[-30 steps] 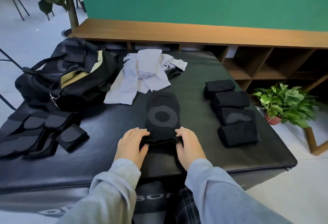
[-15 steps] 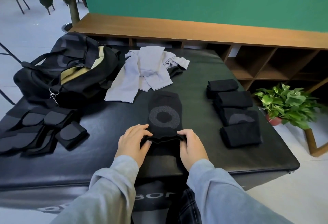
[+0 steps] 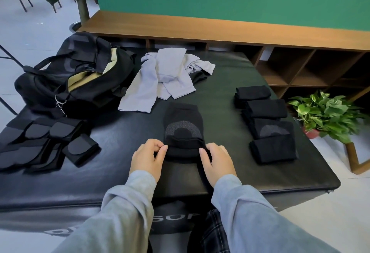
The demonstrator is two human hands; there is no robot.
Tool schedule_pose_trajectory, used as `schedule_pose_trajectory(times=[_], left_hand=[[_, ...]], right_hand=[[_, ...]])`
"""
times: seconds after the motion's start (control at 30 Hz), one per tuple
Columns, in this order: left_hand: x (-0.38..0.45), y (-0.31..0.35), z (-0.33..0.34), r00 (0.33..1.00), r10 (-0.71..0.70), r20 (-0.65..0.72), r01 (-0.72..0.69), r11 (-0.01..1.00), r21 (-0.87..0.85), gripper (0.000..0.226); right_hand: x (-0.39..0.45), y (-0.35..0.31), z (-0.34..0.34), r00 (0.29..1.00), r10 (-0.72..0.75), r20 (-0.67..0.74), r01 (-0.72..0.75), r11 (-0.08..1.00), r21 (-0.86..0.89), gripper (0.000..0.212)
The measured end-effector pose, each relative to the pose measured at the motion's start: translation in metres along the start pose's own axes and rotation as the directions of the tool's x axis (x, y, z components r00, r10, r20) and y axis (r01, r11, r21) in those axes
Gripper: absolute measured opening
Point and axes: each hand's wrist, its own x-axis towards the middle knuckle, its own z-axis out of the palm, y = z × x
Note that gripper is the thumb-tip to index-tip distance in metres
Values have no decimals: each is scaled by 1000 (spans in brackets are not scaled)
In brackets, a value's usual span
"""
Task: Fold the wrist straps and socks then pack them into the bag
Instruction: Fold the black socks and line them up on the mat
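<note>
Left hand (image 3: 147, 157): fingertips pinched the near-left rim of the black sock (image 3: 183, 132), thumb tucked out of view.
Right hand (image 3: 217, 160): fingers curled on the near-right rim; their tips were lost in dark fabric.
Sock: lay near the mat's (image 3: 220, 172) front edge, its near end doubled back over a grey ring.
Folded socks (image 3: 266, 124): a row toward the right edge.
Wrist straps (image 3: 46, 144): at the left edge, partly cut off.
Bag (image 3: 70, 78): far-left corner, its inside unreadable.
Grey socks (image 3: 164, 76): heaped at the far edge.
</note>
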Motion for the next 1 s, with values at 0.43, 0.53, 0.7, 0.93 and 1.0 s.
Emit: schedule_pose_trajectory(times=[0.43, 0.53, 0.7, 0.93, 1.0], left_hand=[[-1, -1, 2, 985, 161, -57, -151, 979, 140, 17], [-2, -9, 8, 912, 408, -34, -386, 886, 258, 31], [-3, -10, 13, 835, 550, 17, -509, 761, 402, 36], [-5, -6, 17, 918, 396, 5, -342, 788, 513, 35], [-4, -6, 18, 939, 345, 6, -285, 767, 575, 43]], right_hand=[[0, 1, 5, 993, -92, -79, 88, 994, -60, 26], [-1, 1, 6, 987, -147, -70, 135, 979, -156, 35], [3, -1, 4, 989, -149, 28, 150, 948, -281, 49], [0, 4, 9, 976, -215, -26, 201, 946, -254, 33], [-4, 1, 8, 955, -295, -12, 282, 924, -258, 40]])
